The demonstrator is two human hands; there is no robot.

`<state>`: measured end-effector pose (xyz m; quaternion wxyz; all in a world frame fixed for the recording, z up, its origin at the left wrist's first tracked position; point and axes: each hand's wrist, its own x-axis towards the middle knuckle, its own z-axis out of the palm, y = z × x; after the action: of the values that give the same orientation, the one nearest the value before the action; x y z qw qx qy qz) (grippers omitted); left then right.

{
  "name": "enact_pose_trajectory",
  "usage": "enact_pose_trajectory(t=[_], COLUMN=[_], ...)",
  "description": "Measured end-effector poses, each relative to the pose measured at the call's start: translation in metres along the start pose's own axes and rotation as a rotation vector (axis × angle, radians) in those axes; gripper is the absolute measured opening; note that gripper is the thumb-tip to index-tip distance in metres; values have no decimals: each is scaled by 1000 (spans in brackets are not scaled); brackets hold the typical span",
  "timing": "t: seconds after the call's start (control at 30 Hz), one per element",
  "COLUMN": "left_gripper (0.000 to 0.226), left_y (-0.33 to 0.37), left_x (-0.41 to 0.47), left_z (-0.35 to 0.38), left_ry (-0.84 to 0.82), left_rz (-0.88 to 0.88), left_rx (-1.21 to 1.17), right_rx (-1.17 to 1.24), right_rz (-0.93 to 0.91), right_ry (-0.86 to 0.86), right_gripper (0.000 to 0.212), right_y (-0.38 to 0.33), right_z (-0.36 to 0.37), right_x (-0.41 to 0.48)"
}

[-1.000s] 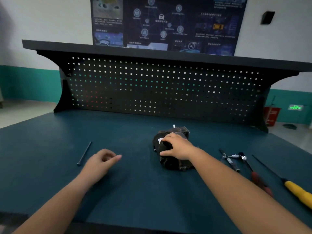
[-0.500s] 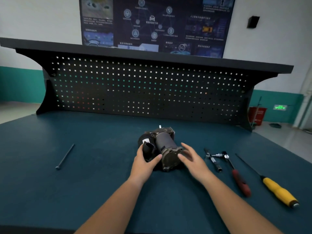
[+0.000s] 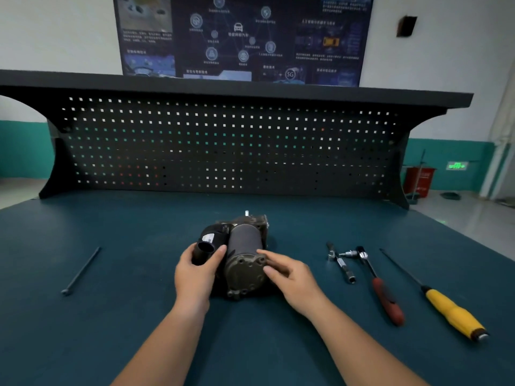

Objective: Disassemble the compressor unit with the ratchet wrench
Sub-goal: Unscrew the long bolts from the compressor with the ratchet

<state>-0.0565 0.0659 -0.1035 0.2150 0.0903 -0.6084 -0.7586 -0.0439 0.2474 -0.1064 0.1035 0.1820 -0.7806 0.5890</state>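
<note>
The dark compressor unit (image 3: 243,246) lies on the blue-green bench mat (image 3: 139,316), its round end cap facing me. My left hand (image 3: 195,277) grips the black tube at the unit's left side, thumb and fingers curled round it. My right hand (image 3: 292,280) rests its fingertips against the right edge of the end cap, fingers nearly straight. The ratchet wrench (image 3: 386,298), with its red handle, lies on the mat right of my right hand, untouched.
A socket extension bar (image 3: 341,266) lies just left of the ratchet head. A yellow-handled screwdriver (image 3: 451,313) lies further right. A long thin bolt (image 3: 80,271) lies at the left. A black pegboard (image 3: 223,146) closes off the back of the bench.
My left hand came in from the left and took hold of the unit's black tube. My right hand slid from the top of the unit to the end cap's right side.
</note>
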Motion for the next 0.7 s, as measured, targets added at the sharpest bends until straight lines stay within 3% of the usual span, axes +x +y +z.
enact_pose_trajectory(t=[0.27,0.4,0.57,0.7], left_gripper=[15,29,40,48], left_y=[32,54,68,72], left_x=[26,26,11,0], left_z=[-26,-23,-7,6], left_ry=[90,46,-36,-85], left_rz=[26,183,379,470], left_rx=[243,402,639,721], right_rx=[-77,-117,-123,-73], right_rz=[39,22,-56,-36], right_ry=[-273,-308,66,255], right_gripper=[53,50,35,32], right_y=[-1,-3,-3,1], right_z=[8,6,-3,-12], right_x=[-3,-6,-3,-2])
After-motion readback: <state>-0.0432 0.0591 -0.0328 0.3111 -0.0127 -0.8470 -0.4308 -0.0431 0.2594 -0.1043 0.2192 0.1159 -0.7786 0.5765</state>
